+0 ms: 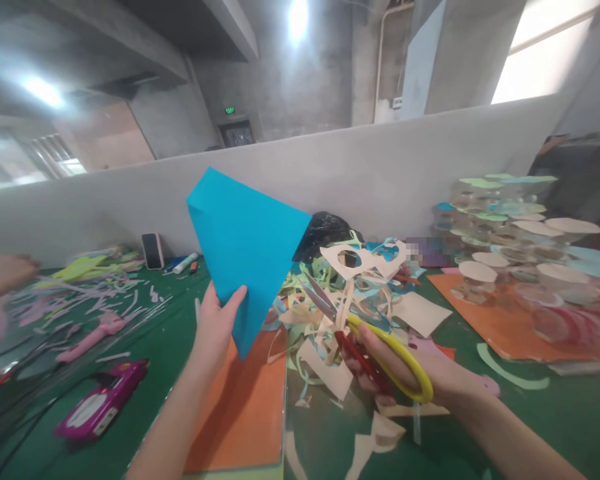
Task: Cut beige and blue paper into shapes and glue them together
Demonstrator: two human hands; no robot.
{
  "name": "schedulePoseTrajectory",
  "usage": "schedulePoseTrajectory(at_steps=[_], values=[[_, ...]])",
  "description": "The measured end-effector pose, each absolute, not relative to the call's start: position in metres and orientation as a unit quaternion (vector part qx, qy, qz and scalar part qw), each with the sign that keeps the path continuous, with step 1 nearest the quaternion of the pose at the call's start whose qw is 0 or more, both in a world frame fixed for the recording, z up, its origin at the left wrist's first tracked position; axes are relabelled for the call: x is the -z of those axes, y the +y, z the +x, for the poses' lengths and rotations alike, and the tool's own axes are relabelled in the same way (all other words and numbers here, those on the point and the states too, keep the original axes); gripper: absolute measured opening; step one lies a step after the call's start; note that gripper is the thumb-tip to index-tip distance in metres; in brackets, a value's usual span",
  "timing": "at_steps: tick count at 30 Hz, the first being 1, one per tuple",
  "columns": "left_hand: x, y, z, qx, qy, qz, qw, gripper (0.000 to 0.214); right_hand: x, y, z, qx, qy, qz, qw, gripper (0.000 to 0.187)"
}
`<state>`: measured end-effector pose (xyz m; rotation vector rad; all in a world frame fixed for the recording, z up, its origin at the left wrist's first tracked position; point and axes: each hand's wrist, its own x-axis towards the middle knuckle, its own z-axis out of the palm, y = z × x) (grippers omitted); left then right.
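My left hand [219,320] pinches a sheet of blue paper [250,247] near its lower corner, thumb in front and fingers behind. The sheet is held up and tilted. To its right, my right hand [380,360] is closed around scissors [365,347] with one yellow and one red handle. Their blades point up and left, a little apart, and do not touch the blue sheet. Below the left hand lies an orange sheet [245,413]. Cream, green and blue paper scraps [325,367] are heaped behind and under the scissors.
Stacked clear cups with paper discs [520,260] stand at right on an orange board [465,320]. At left are a pink glue gun [93,337], a purple device [105,400], a phone [153,251] and another person's arm [3,280]. A low white partition [380,180] runs behind.
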<state>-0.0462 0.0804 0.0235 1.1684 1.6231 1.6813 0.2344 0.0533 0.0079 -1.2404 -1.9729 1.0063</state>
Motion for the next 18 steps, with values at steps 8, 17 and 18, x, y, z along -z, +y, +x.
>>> schedulePoseTrajectory(at_steps=[8,17,18], values=[[0.003,0.095,-0.048,-0.59,0.601,0.45,0.298,0.053,-0.011,0.059,0.232,-0.498,-0.702,-0.46,0.217,0.045],[0.004,0.092,-0.037,-0.536,0.605,0.494,0.32,0.059,-0.009,0.067,0.232,-0.524,-0.672,-0.491,0.181,0.056],[0.002,0.091,-0.036,-0.53,0.606,0.501,0.316,0.06,-0.011,0.067,0.233,-0.529,-0.669,-0.491,0.176,0.056]])
